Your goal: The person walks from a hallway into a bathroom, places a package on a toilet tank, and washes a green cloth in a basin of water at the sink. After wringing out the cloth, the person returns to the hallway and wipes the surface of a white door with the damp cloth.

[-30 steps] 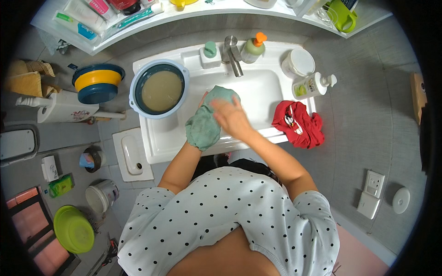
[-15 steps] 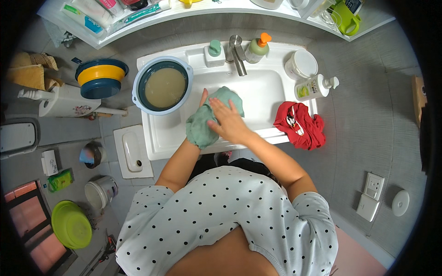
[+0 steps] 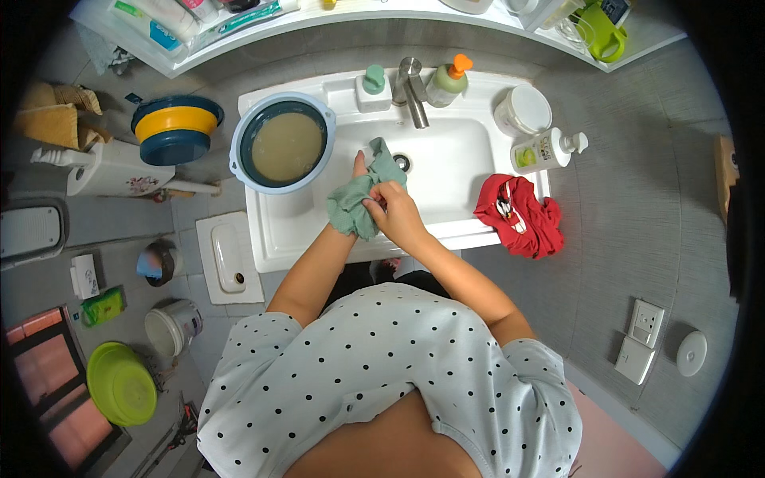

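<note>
A crumpled green cloth (image 3: 356, 209) lies draped over my left hand (image 3: 360, 165) and wrist, above the white sink (image 3: 458, 187). My left thumb sticks out straight beyond the fabric; the other fingers are hidden under it. From the right, my right hand (image 3: 396, 217) pinches the cloth with bent fingers near its middle. One end of the cloth points toward the drain (image 3: 402, 162). Left of my hands, a blue-rimmed basin (image 3: 237, 151) of cloudy water rests on the sink. A red garment (image 3: 522, 219) hangs over the sink's right front edge.
Behind the basin edge stand a white dispenser with green pump (image 3: 374, 94), the faucet (image 3: 413, 99) and an orange-topped pump bottle (image 3: 445, 84). At right are a white tub (image 3: 526, 111) and a white pump bottle (image 3: 542, 151). A loaded shelf (image 3: 351, 24) overhangs the back.
My right hand has gone from lying flat on the cloth to pinching it. The cloth has bunched narrower, uncovering the drain. My left hand stays beneath it.
</note>
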A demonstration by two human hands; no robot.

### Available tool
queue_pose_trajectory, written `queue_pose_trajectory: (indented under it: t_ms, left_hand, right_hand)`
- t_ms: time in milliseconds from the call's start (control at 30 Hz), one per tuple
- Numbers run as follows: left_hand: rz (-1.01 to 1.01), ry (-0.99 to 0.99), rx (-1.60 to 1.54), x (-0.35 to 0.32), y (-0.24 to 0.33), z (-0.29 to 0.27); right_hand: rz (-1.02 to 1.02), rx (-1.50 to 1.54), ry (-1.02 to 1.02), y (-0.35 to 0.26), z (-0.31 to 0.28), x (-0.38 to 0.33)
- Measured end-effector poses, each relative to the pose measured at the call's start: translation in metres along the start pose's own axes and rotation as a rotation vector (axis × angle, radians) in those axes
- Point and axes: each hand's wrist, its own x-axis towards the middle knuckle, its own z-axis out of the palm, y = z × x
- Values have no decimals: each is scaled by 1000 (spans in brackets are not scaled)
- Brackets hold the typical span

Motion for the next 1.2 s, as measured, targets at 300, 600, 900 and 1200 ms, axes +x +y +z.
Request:
queue_pose_trajectory:
  t_ms: [300, 600, 900, 1200]
  left_hand:
    - [49, 63, 42, 6, 1, 16]
    - [337, -15, -226, 14, -21, 3]
    - [130, 18, 1, -1, -3, 34]
    - [70, -83, 43, -1, 9, 46]
  right_hand:
    - [-24, 365, -20, -24, 11, 1]
    - [-128, -440, -64, 39, -21, 25]
    - [-92, -356, -121, 25, -40, 19]
    - [-553, -658, 655, -100, -221, 189]
